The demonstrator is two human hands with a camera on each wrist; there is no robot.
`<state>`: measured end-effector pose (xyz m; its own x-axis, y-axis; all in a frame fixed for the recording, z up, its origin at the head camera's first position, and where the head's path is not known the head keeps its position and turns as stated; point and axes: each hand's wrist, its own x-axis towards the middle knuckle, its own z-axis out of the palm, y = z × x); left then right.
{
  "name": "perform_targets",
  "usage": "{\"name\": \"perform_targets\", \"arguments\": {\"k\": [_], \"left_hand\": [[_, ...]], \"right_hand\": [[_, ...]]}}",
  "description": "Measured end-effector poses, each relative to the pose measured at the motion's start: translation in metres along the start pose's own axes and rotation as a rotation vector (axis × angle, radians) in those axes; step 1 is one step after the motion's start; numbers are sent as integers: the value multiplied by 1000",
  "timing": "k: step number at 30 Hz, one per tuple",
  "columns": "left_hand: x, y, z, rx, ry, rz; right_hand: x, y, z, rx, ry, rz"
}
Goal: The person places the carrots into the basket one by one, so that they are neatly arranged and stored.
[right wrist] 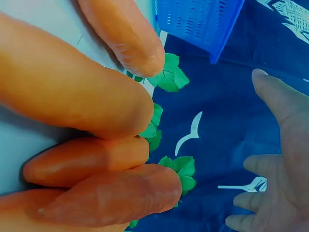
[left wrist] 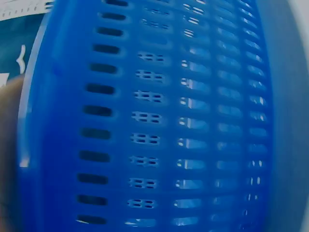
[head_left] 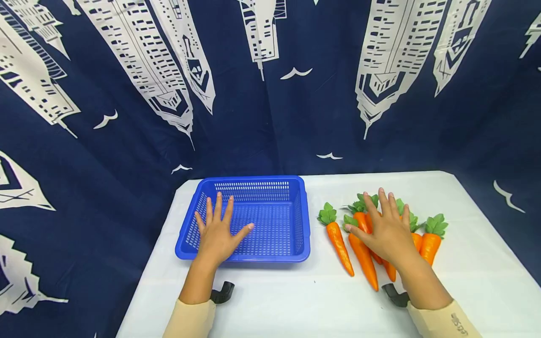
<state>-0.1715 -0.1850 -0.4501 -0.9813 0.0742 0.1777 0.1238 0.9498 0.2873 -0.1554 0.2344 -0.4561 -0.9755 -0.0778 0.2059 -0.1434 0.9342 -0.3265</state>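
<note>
A blue plastic basket (head_left: 306, 220) with slotted walls stands on the left of the white table, and nothing lies inside it. Over its near left part my left hand (head_left: 217, 239) is spread with straight fingers, holding nothing. The basket wall (left wrist: 120, 145) fills the left wrist view. To the right lies a group of orange carrots (head_left: 363, 258) with green leafy tops. Above them my right hand (head_left: 389, 230) spreads its fingers, holding nothing and hiding part of the pile. One carrot (head_left: 339, 246) lies apart between basket and pile. In the right wrist view the hand (right wrist: 289, 145) is apart from the carrots (right wrist: 116, 193).
A white cloth (head_left: 270, 300) covers the table. Behind it hangs a dark blue curtain (head_left: 296, 117) with white buildings and birds. A black strap piece (head_left: 223, 292) shows by the left wrist, and another black piece (head_left: 396, 295) by the right.
</note>
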Motion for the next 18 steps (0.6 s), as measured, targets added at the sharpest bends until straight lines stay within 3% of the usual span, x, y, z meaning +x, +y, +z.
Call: {"name": "perform_targets", "arguments": {"k": [5, 8, 18], "left_hand": [[-10, -5, -12, -112, 171, -24], [-17, -14, -20, -174, 231, -42], [-35, -45, -27, -222, 228, -190]], "right_hand": [[-1, 4, -2, 81, 7, 14], [-2, 6, -3, 136, -6, 48], [-4, 16, 0, 231, -31, 156]]}}
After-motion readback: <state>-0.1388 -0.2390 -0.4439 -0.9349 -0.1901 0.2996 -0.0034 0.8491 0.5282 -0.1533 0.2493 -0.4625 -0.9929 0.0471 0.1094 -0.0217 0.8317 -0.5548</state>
